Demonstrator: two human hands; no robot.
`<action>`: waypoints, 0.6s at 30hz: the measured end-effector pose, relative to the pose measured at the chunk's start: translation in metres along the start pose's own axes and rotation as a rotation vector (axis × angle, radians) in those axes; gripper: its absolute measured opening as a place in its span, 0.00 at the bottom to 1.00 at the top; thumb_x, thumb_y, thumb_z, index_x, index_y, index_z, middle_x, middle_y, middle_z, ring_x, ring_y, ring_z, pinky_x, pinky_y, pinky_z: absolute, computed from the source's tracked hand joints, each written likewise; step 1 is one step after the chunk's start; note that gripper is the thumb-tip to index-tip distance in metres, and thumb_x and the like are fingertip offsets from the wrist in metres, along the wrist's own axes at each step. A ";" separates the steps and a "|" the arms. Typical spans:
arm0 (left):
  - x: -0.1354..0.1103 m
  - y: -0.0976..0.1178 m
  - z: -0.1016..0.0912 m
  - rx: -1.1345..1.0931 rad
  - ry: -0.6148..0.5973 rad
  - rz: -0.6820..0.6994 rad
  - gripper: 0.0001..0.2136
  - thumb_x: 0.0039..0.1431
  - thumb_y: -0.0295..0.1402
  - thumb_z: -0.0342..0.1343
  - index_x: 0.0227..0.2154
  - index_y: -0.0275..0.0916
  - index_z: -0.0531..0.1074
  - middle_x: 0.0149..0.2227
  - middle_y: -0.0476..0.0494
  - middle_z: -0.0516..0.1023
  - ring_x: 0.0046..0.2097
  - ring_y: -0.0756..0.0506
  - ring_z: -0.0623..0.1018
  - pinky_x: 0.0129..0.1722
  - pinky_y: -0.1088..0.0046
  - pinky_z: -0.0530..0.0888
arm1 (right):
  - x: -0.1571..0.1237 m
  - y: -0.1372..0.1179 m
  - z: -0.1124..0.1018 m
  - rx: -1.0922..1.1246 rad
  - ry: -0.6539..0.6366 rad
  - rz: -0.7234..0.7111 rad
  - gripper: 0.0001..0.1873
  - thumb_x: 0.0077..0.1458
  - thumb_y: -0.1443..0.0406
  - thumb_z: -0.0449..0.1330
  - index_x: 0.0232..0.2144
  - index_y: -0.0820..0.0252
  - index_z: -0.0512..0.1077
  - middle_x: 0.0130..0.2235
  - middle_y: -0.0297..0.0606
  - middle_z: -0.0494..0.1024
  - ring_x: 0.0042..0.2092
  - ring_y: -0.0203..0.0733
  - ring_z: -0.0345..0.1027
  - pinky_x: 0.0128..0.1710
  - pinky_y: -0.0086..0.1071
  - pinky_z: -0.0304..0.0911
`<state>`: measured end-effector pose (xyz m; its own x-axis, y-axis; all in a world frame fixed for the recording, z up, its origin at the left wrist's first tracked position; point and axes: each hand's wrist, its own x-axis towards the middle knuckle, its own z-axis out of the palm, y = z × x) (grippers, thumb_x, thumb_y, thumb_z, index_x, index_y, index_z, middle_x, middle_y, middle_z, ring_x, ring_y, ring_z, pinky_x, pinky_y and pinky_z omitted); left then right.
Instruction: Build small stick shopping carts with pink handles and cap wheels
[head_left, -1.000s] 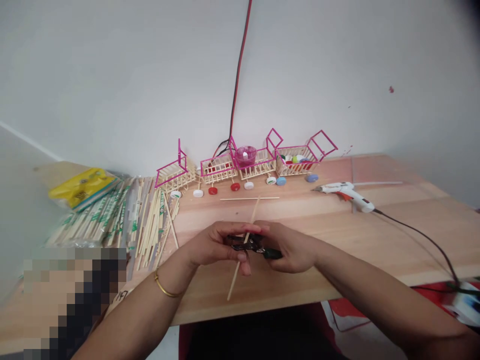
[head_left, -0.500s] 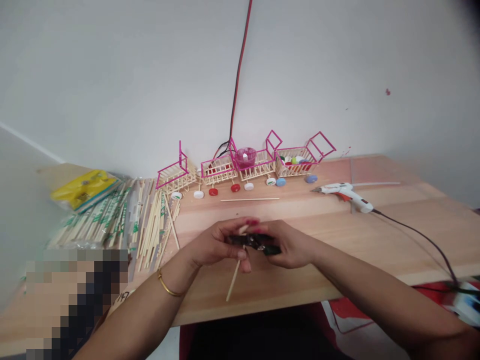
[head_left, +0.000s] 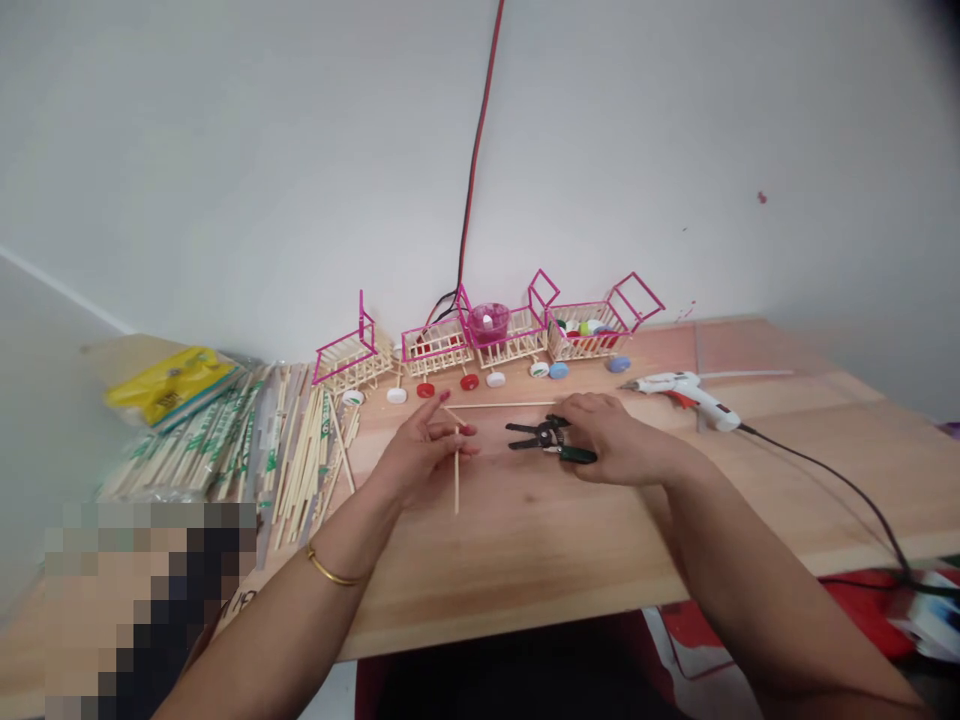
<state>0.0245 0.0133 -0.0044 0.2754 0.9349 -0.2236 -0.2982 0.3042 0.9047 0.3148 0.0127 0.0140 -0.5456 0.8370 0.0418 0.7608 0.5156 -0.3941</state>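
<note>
My left hand (head_left: 421, 449) pinches a short wooden stick (head_left: 456, 478) between thumb and fingers, and the stick hangs down to the table. My right hand (head_left: 615, 445) grips black cutting pliers (head_left: 541, 437) by their dark green handles, the jaws apart and pointing left toward the stick. Both hands are above the wooden table (head_left: 570, 540), a little apart. A long thin stick (head_left: 501, 405) lies flat just beyond them.
Small stick-built carts (head_left: 495, 335) with pink frames and bottle-cap wheels line the wall. A pile of wrapped chopsticks (head_left: 247, 440) and a yellow packet (head_left: 171, 378) lie left. A white glue gun (head_left: 686, 390) with a black cord lies right. A red and black cable (head_left: 475, 160) runs up the wall.
The hands have parted and moved away from me. The stick is shorter than before and now hangs from the left hand alone; the pliers have come off it and moved right with the right hand.
</note>
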 end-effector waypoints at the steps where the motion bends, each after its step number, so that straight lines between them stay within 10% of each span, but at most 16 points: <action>1: 0.001 0.000 0.000 -0.031 0.070 0.037 0.32 0.47 0.23 0.65 0.56 0.39 0.61 0.34 0.43 0.81 0.32 0.48 0.81 0.34 0.73 0.76 | -0.001 0.004 0.002 -0.028 -0.013 0.012 0.32 0.42 0.61 0.65 0.52 0.54 0.68 0.49 0.45 0.71 0.54 0.58 0.62 0.55 0.52 0.54; 7: 0.007 0.000 -0.002 -0.243 0.315 0.073 0.08 0.52 0.22 0.59 0.35 0.34 0.68 0.34 0.43 0.79 0.30 0.50 0.79 0.34 0.73 0.77 | 0.007 0.009 0.006 0.026 0.028 0.048 0.34 0.43 0.53 0.67 0.53 0.55 0.69 0.53 0.46 0.71 0.57 0.56 0.61 0.57 0.50 0.53; 11: 0.009 -0.003 -0.002 -0.324 0.281 0.087 0.07 0.54 0.24 0.56 0.37 0.36 0.70 0.26 0.47 0.76 0.20 0.55 0.69 0.23 0.78 0.70 | 0.032 0.000 0.018 0.065 0.301 0.073 0.15 0.61 0.60 0.53 0.45 0.58 0.74 0.46 0.44 0.77 0.50 0.46 0.68 0.52 0.39 0.61; 18: 0.010 -0.005 0.002 -0.340 0.263 0.054 0.05 0.53 0.20 0.54 0.32 0.30 0.72 0.27 0.41 0.76 0.22 0.56 0.67 0.22 0.82 0.67 | 0.055 -0.011 0.042 -0.138 0.227 0.192 0.08 0.57 0.68 0.56 0.37 0.61 0.75 0.42 0.47 0.78 0.48 0.51 0.67 0.46 0.40 0.59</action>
<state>0.0303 0.0209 -0.0107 0.0218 0.9525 -0.3037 -0.6020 0.2551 0.7567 0.2614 0.0450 -0.0177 -0.3069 0.9329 0.1883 0.8914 0.3511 -0.2867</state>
